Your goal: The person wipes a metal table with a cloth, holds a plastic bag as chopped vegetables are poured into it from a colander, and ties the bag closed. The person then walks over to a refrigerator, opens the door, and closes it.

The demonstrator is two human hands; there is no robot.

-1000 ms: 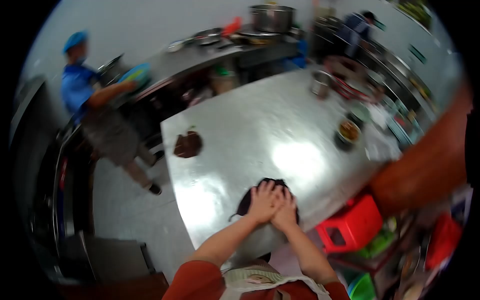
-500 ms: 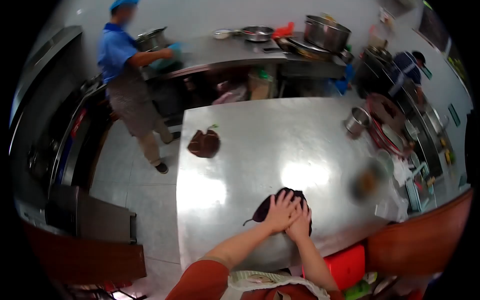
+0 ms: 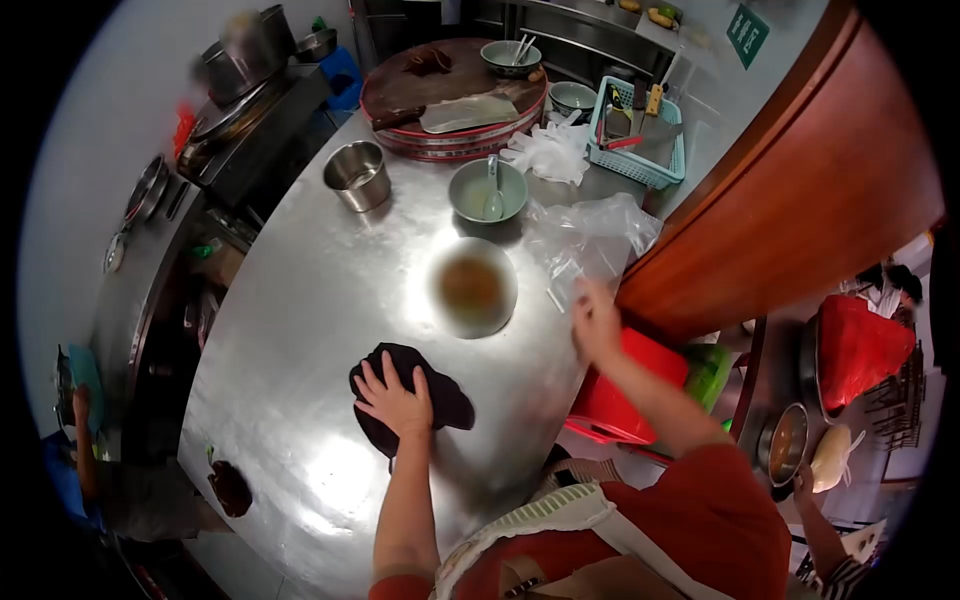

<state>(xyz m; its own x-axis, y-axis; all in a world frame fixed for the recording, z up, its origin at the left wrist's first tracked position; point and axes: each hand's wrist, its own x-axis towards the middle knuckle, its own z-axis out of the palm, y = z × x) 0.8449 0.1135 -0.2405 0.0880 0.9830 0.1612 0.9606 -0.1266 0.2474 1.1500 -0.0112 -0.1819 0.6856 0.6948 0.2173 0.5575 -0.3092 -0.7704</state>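
My dark cloth (image 3: 452, 403) looks matt, my metal table (image 3: 285, 300) smooth and glossy, the far wooden chopping board (image 3: 395, 86) dull.

**Wide View Down From the Wearer's Head**

A single head-worn camera looks forward and steeply down across the shiny grey metal table (image 3: 280, 310). It sits close above the wearer's orange-red cloth shirt (image 3: 715, 510), which fills much of the lower edge. The bare left hand (image 3: 398, 400) falls near mid-frame, while the round brown chopping board (image 3: 395, 90) lies farther off, toward the top. The wide lens bows straight edges, tilts the pale wall (image 3: 95, 190), and leaves black curved corners.
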